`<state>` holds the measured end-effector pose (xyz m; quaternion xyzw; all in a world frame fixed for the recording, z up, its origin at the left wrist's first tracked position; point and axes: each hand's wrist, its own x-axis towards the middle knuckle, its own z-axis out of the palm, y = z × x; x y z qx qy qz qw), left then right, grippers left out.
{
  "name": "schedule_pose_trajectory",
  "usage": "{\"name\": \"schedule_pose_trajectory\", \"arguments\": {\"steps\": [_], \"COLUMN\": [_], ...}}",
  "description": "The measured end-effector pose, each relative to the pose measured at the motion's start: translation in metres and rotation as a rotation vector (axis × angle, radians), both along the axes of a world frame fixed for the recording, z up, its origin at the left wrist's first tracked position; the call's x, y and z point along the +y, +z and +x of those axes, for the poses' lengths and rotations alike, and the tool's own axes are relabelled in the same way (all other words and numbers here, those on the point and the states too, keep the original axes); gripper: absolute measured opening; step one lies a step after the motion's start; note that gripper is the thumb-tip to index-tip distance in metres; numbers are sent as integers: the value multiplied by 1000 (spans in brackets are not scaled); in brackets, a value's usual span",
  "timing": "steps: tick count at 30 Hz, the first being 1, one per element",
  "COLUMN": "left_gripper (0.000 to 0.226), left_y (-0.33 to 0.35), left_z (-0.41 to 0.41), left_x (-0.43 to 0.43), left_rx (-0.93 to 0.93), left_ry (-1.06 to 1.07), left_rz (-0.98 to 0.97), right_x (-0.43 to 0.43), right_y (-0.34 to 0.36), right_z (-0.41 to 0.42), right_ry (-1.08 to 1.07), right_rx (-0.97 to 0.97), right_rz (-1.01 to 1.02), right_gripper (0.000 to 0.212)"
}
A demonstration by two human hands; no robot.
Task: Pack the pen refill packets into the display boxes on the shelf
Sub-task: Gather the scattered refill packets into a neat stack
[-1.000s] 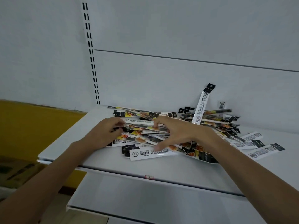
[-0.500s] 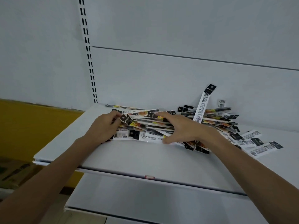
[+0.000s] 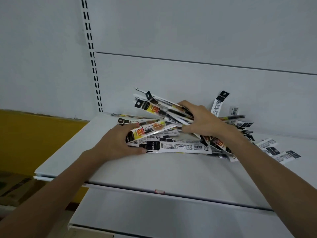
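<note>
Both the left hand (image 3: 118, 143) and right hand (image 3: 200, 121), lately raking the pile, now grip a bundle of packets (image 3: 154, 109) between them — partly raised off the shelf (image 3: 154, 170); ready for boxing, likely — no boxes in view.

white shelf (image 3: 171, 172), heap of refill packets (image 3: 178, 146)
</note>
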<state>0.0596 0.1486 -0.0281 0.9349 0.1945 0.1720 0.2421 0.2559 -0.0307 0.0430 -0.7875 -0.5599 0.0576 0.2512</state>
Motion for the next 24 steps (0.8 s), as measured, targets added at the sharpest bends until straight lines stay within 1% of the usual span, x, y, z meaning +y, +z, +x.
{"name": "schedule_pose_trajectory", "arguments": {"steps": [1, 2, 3, 4, 9, 12, 14, 16, 17, 18, 19, 20, 22, 23, 24], "left_gripper": [71, 59, 45, 37, 38, 29, 37, 32, 32, 34, 35, 37, 47, 49, 52], "left_y": [0, 2, 6, 9, 13, 13, 13, 15, 17, 19, 21, 22, 27, 29, 30], "left_z": [2, 2, 2, 1, 0, 3, 9, 16, 20, 24, 27, 28, 21, 16, 11], "left_x": [0, 0, -2, -4, -7, -10, -17, -25, -28, -31, -32, -31, -29, -27, -25], "left_rx": [-5, -26, -53, -66, -68, -85, -120, -206, -277, -377, -490, -610, -793, -847, -857], "left_ry": [-18, -26, -41, -55, -103, -105, -118, -141, -138, -101, -17, 105, 354, 422, 438], "left_rz": [43, 33, -9, -47, -124, -194, -285, -378, -432, -504, -564, -542, -296, -174, -81], "right_x": [0, 0, 0, 0, 0, -2, -5, -8, -9, -9, -8, -7, -4, -1, 1], "right_y": [3, 6, 8, 10, 21, 22, 21, 20, 18, 15, 12, 10, 6, 3, -1], "right_z": [0, 0, 0, 0, 3, 6, 6, 3, -1, -5, -9, -13, -21, -25, -29], "right_ry": [-2, -3, -4, -5, -19, -40, -55, -38, -12, 18, 44, 62, 93, 114, 138], "right_rx": [-5, -9, -9, -7, -31, -38, -44, -51, -55, -59, -61, -62, -62, -68, -78], "right_rz": [12, 22, 30, 38, 66, 55, 41, 6, -24, -49, -71, -91, -127, -153, -189], "right_gripper": [66, 66, 66, 67, 70, 71, 71, 69, 67, 67, 67, 67, 67, 68, 69]}}
